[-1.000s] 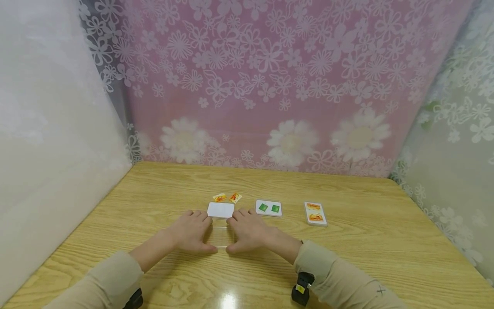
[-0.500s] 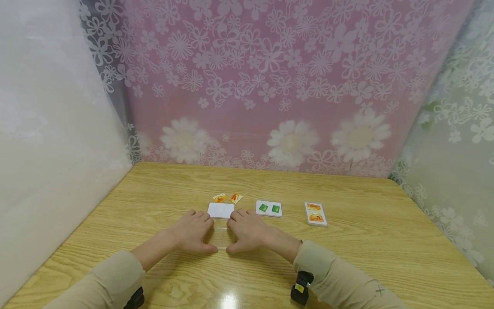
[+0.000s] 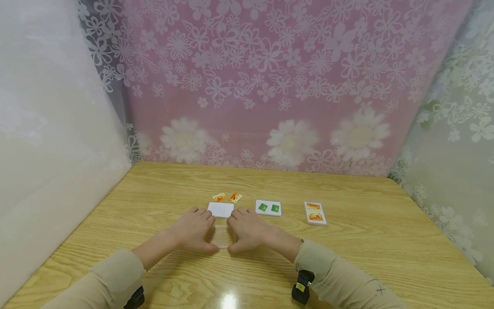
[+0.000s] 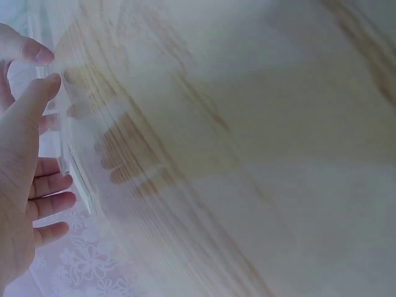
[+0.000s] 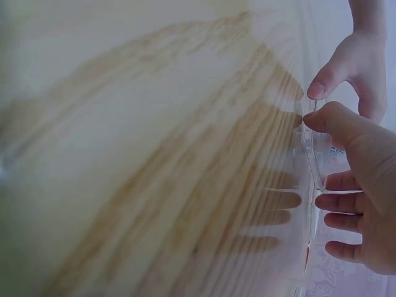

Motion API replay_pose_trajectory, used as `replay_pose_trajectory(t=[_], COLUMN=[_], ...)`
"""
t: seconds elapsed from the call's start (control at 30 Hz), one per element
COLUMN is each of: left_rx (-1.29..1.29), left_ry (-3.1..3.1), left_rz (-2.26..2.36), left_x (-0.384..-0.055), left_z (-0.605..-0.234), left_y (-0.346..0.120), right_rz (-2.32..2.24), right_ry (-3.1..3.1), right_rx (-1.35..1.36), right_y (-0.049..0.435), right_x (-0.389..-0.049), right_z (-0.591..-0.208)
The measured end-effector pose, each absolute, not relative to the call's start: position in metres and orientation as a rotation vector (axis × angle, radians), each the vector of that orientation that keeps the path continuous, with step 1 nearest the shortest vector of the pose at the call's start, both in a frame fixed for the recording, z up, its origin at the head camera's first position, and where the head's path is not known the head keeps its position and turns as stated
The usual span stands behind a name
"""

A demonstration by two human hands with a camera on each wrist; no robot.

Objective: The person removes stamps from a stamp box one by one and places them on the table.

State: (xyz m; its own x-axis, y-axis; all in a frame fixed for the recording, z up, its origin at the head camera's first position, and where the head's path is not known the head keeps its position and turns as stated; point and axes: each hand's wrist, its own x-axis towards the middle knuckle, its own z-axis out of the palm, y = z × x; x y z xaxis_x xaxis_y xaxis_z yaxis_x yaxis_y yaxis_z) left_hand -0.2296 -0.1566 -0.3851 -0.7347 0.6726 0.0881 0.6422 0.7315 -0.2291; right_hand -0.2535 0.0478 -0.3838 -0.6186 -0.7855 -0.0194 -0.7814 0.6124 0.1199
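A clear, flat plastic case lies between my two hands, its middle showing in the head view. Its left side is gripped by my left hand, thumb at the near edge and fingers toward the far edge. My right hand holds the right side the same way, and the two thumb tips are close together. In the left wrist view, the left thumb presses at the clear edge. The right thumb does likewise in the right wrist view. Just beyond the fingertips lies a blank white card.
Two small yellow-orange picture pieces, a left one and a right one, lie behind the white card. To the right are a white card with two green squares and a card with two orange pictures. Flowered curtains enclose the wooden table.
My left hand has edged very slightly to the right along the clear case. The right hand stays almost where it was, and the cards and picture pieces have not moved.
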Motion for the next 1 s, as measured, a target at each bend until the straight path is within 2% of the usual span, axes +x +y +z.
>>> replay_pose_trajectory(t=[1.0], left_rx=[-0.998], left_ry=[-2.608], left_rz=[0.238], left_x=[-0.244], left_z=[-0.38], left_y=[-0.159], right_rz=[-0.097], right_ry=[-2.733], right_rx=[1.124], right_y=[0.048], right_x=[-0.259], right_z=[-0.381])
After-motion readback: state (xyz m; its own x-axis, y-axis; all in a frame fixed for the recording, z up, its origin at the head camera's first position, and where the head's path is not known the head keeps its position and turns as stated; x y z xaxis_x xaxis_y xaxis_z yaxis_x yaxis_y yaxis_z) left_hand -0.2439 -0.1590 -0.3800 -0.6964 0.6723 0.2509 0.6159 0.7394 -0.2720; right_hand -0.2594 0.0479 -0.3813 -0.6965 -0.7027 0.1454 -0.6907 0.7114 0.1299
